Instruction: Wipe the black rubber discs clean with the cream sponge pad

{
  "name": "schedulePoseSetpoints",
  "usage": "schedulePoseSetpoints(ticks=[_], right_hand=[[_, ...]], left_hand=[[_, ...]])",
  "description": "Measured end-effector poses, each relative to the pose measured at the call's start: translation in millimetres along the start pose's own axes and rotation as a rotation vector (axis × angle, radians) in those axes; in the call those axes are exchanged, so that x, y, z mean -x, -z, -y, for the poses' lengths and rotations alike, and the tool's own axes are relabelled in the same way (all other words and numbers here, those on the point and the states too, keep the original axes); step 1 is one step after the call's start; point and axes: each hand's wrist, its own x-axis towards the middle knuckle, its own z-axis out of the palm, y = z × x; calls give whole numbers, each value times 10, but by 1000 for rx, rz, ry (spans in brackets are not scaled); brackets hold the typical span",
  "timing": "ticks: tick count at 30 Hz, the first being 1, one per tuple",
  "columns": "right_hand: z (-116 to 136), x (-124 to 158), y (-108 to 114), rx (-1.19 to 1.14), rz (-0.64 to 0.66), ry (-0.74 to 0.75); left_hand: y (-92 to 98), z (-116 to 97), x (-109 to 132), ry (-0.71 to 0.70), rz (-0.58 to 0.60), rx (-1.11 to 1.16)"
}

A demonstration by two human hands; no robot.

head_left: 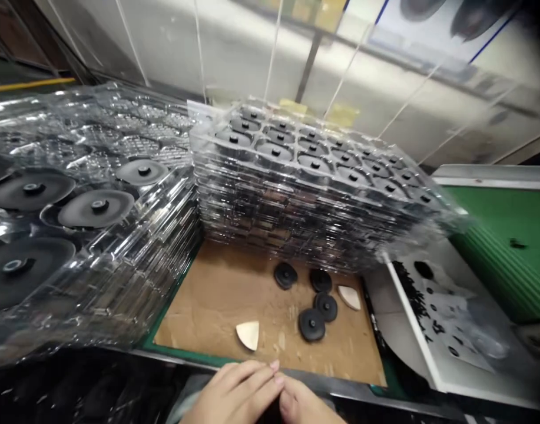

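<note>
Well, from my end the view looks down on a brown board (pixel 208 300) laid over a green mat (pixel 160 330) whose edge shows along the board's left and near sides. To the left a tall, leaning stack of clear blister trays (pixel 119 277) holds large black discs (pixel 95 207), each with a small hub at its centre. Behind the board stands a second stack of clear trays (pixel 305 218), its top layer set out in rows of pockets with a smaller black disc in each. On the right a white tray (pixel 446 353) carries a scatter of small black bits, and beyond it lies a green ribbed surface (pixel 503 259). A pale panel (pixel 234 47) crossed by thin lines closes off the back, blurred in my picture. On the bare board lie four loose black caps (pixel 311 324), rounded, matte, each with a small nub in the middle; two sit close together in front and two just under the rear stack. Two cream wedges lie with them: one cream wedge (pixel 247 334) near the front edge, fan-shaped with a curved side, the other (pixel 350 297) just right of the caps. My left hand (pixel 234 391) and right hand (pixel 307 407) meet at the near edge of the bench, just below the front wedge and apart from it. The left fingers lie stretched and close together over the right hand's fingertips. I cannot tell whether anything is pinched between them.
</note>
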Motion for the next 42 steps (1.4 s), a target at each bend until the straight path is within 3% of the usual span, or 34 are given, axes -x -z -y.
schedulePoseSetpoints(ticks=[3, 5, 8, 9, 11, 13, 17, 20, 23, 25, 27, 29, 31, 35, 37, 40, 42], right_hand=[[-202, -96, -98, 148, -94, 9], [-313, -162, -95, 233, -193, 10], [-472, -304, 4, 344, -419, 2], [-534, -365, 33, 382, -497, 6], [-662, -489, 36, 457, -601, 41], [-761, -592, -38, 506, -626, 113], [-706, -687, -161, 542, -553, 292], [-391, -695, -90, 554, -567, 343], [56, -650, -59, 544, -681, 361], [337, -589, -128, 533, -730, 474], [552, -508, -226, 535, -618, 596], [682, -433, -290, 541, -422, 582], [736, -396, -303, 561, -318, 495], [695, -393, -273, 581, -553, 624], [648, -312, -244, 534, -522, 673], [601, -51, -155, 516, -359, 546], [605, 111, -91, 589, -412, 458]], left_hand=[[-4, 42, 164, 147, 97, 212], [29, 32, 200, 409, 41, 405], [120, 30, 144, 1052, -216, 853], [155, 40, 111, 1204, -350, 1049], [220, 71, 52, 1323, -604, 1385], [279, 97, 25, 1338, -753, 1556], [378, 105, 40, 1328, -777, 1645], [415, 93, 11, 1321, -760, 1645], [409, 71, -101, 1314, -727, 1624], [402, 50, -198, 1320, -665, 1627], [408, 29, -286, 1351, -591, 1641], [425, 6, -354, 1380, -568, 1631], [433, -26, -409, 1371, -588, 1616], [411, -102, -484, 1311, -514, 1665], [409, -120, -496, 1300, -474, 1659], [418, -131, -510, 1277, -428, 1664], [406, -156, -550, 1283, -387, 1671]])
